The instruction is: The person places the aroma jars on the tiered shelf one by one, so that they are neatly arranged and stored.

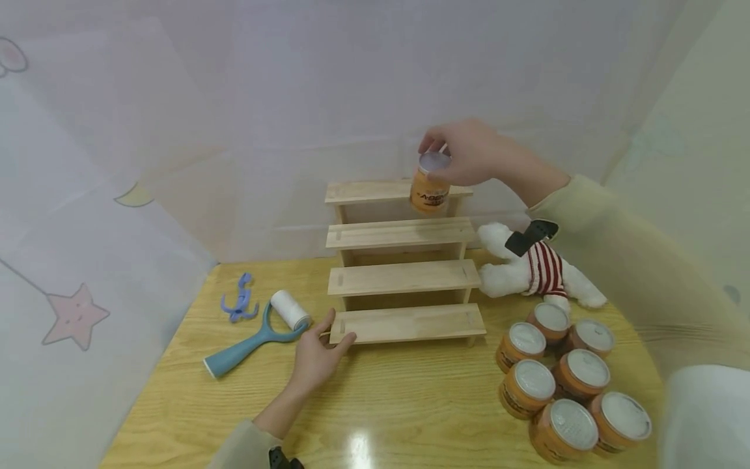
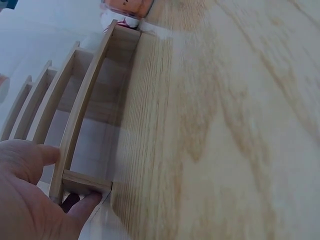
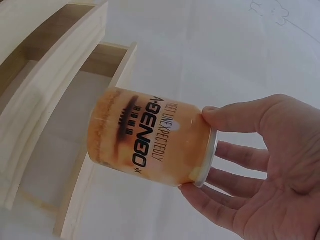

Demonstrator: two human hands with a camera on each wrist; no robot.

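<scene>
An orange can (image 1: 430, 189) with dark lettering is gripped near its top rim by my right hand (image 1: 469, 153), held at the top step of a wooden stepped shelf (image 1: 404, 277). In the right wrist view the can (image 3: 150, 137) lies sideways across the picture, with thumb and fingers around its silver-rimmed end. My left hand (image 1: 319, 355) holds the left end of the lowest step. From the left wrist view, its thumb lies on the board's upper side and fingers curl under at the end support (image 2: 85, 181).
Several orange cans (image 1: 565, 433) with silvery lids stand at the table's right. Behind them lies a white plush toy (image 1: 545, 270) in a red-striped shirt. To the left are a blue-handled lint roller (image 1: 252, 342) and a purple plastic figure (image 1: 240, 299). A patterned cloth hangs behind.
</scene>
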